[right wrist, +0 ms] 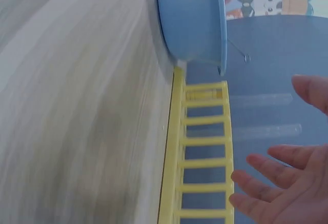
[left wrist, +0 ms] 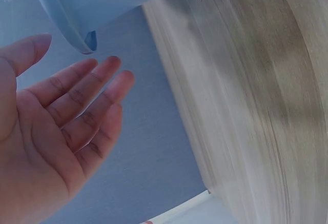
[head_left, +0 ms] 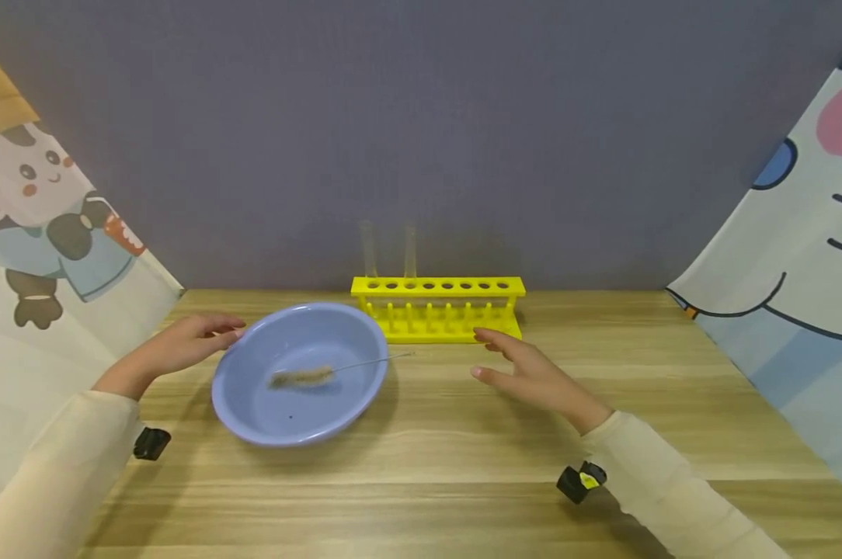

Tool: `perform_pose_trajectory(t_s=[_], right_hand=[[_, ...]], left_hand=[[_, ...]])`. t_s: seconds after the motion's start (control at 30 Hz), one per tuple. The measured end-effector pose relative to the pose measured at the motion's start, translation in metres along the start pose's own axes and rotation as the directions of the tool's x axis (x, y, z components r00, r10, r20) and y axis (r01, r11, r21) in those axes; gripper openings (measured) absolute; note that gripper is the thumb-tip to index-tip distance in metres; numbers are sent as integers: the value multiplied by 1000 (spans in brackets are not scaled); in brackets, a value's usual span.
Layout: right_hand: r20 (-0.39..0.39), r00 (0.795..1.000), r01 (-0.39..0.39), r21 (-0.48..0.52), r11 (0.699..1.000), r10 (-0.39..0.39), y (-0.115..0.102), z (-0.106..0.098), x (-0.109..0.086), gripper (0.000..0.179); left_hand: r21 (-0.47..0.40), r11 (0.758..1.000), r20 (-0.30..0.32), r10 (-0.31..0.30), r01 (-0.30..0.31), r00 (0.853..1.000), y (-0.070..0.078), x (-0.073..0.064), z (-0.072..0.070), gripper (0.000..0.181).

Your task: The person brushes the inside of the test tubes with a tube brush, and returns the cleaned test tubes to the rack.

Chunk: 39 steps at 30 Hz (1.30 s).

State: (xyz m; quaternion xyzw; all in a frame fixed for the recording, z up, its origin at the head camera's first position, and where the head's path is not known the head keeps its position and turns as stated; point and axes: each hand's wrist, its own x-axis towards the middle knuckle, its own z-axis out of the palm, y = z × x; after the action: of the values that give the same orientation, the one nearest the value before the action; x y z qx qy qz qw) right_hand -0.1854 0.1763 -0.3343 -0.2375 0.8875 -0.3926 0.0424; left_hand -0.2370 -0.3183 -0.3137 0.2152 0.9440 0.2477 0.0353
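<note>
A blue plastic basin (head_left: 302, 432) stands on the table, holding a test tube brush (head_left: 302, 378) whose thin wire handle reaches out over the right rim. My left hand (head_left: 193, 341) is at the basin's left rim, fingers loosely extended; in the left wrist view its fingertips appear just short of the rim, with nothing held. Behind the basin is a yellow test tube rack (head_left: 438, 287). Two clear test tubes stand in it, one test tube (head_left: 370, 248) in the leftmost hole and another test tube (head_left: 410, 250) in the third. My right hand (head_left: 533, 376), relaxed and holding nothing, hovers near the rack's front right.
The wooden table (head_left: 421, 497) ends at a dark grey panel (head_left: 421, 140) behind the rack. Printed cartoon cloths hang on both sides, a left cloth (head_left: 99, 310) and a right cloth (head_left: 777, 256). A small dark speck (head_left: 290, 417) lies on the basin's floor.
</note>
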Motion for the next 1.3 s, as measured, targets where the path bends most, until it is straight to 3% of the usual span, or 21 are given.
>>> perform_pose_trajectory(t_s=[0.27,0.7,0.9,1.3], right_hand=[[38,999,-2,92,996,-2,-11,24,13,61],[26,997,-70,232,970,66,-22,52,30,56],[13,998,-59,268,961,57,-29,67,37,52],[34,993,-118,406,906,114,-36,92,49,43]], left_hand=[[7,1000,-23,0,0,1000,0,1,2,44],[4,1000,-6,8,-8,1000,4,4,5,44],[11,999,-26,47,-47,999,5,4,10,35],[14,1000,-47,16,-15,999,6,7,13,35]])
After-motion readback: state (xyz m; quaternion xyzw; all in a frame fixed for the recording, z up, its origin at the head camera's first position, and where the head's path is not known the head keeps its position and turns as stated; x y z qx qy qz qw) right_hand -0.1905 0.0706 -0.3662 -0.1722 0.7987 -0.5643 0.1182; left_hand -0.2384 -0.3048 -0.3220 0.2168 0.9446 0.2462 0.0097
